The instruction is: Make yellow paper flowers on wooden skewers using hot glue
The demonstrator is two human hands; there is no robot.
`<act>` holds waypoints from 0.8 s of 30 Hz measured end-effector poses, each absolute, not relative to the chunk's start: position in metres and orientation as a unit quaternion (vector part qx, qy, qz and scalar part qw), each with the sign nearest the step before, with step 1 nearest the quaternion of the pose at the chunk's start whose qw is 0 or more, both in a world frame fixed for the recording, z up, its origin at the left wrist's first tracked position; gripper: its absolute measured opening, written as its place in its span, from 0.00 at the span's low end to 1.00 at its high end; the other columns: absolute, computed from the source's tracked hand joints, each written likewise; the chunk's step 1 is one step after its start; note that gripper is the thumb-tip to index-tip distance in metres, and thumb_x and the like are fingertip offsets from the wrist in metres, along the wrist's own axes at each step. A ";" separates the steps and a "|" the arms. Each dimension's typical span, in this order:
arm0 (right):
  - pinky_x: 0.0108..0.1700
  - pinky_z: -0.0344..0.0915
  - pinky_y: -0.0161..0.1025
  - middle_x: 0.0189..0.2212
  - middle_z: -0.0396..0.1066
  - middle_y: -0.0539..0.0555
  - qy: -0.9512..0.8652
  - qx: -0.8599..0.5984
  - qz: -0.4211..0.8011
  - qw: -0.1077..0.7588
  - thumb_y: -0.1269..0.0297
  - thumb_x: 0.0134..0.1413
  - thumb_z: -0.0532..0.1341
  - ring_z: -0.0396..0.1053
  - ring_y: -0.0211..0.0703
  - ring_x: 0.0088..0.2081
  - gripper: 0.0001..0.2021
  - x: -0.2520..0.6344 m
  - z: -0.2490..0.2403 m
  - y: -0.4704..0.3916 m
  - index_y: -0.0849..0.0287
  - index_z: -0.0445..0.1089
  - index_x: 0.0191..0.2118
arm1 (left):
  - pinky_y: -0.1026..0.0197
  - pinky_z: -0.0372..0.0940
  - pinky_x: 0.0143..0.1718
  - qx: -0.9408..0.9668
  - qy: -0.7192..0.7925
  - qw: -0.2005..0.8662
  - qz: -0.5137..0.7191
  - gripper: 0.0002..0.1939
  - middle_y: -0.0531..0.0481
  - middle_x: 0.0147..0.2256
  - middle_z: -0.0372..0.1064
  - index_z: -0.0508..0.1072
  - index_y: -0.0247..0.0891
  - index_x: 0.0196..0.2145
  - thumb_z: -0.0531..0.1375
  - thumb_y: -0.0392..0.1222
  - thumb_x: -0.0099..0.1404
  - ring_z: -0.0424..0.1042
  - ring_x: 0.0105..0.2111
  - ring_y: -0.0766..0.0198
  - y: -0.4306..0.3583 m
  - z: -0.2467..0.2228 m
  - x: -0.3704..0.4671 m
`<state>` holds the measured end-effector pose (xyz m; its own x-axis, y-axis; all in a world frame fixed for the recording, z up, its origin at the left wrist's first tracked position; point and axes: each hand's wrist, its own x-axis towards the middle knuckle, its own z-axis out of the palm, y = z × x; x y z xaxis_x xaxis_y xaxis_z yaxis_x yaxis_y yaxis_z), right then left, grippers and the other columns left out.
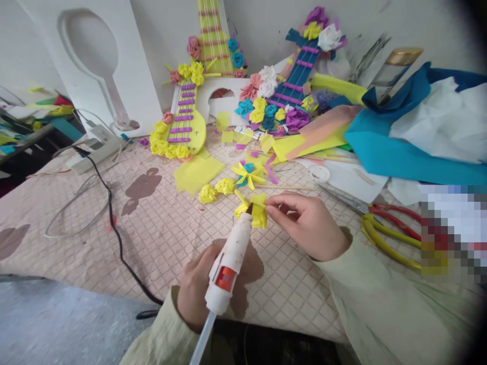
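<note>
My left hand (196, 289) is wrapped around a white hot glue gun (236, 248), with a clear glue stick (203, 337) sticking out of its back end. The gun's nozzle touches or nearly touches a yellow paper flower (259, 215). Between the thumb and fingers of my right hand (304, 218), the right edge of that flower is pinched. Just beyond it lie two yellow paper roses (224, 186) and a yellow star-shaped paper piece (249, 176) over a blue one. My left fingertips are hidden behind the gun.
Paper-decorated instruments, one yellow (198, 132) and one blue (300, 76), lean at the back. Scissors (357, 203) and yellow-handled pliers (380, 238) lie at right, near blue paper (373, 147). A black cord (114, 228) runs from a power strip (95, 152) at left.
</note>
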<state>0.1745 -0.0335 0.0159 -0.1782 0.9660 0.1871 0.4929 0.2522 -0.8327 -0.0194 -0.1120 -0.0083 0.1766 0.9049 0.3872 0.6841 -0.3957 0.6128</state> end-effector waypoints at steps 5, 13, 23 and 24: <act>0.28 0.67 0.35 0.31 0.74 0.53 -0.700 -0.520 0.316 0.373 0.67 0.48 0.57 0.70 0.39 0.29 0.06 0.175 0.016 -0.034 0.60 0.71 0.30 | 0.70 0.58 0.15 0.758 0.529 0.138 0.355 0.03 0.55 0.20 0.63 0.64 0.38 0.30 0.53 0.34 0.56 0.63 0.16 0.71 -0.112 -0.011 -0.020; 0.28 0.67 0.35 0.30 0.74 0.53 -0.700 -0.516 0.322 0.376 0.67 0.47 0.57 0.69 0.39 0.29 0.06 0.174 0.015 -0.033 0.60 0.71 0.31 | 0.70 0.55 0.14 0.771 0.523 0.120 0.343 0.05 0.57 0.17 0.58 0.60 0.38 0.23 0.54 0.33 0.54 0.60 0.14 0.72 -0.112 -0.019 -0.024; 0.28 0.67 0.35 0.30 0.74 0.53 -0.700 -0.516 0.323 0.372 0.67 0.47 0.57 0.70 0.39 0.29 0.06 0.174 0.015 -0.033 0.60 0.72 0.31 | 0.69 0.58 0.15 0.773 0.530 0.115 0.329 0.02 0.56 0.19 0.63 0.64 0.38 0.26 0.55 0.37 0.55 0.63 0.15 0.71 -0.113 -0.014 -0.021; 0.28 0.67 0.35 0.30 0.74 0.53 -0.700 -0.517 0.323 0.373 0.67 0.47 0.57 0.70 0.39 0.29 0.06 0.174 0.015 -0.033 0.60 0.72 0.31 | 0.69 0.58 0.15 0.776 0.526 0.112 0.329 0.02 0.55 0.19 0.64 0.64 0.37 0.27 0.55 0.38 0.55 0.64 0.15 0.70 -0.112 -0.015 -0.021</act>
<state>0.1738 -0.0330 0.0151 -0.1879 0.9642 0.1871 0.4824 0.2565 -0.8376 -0.0212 -0.1124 -0.0150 0.2301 0.8902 0.3931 0.7424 -0.4217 0.5205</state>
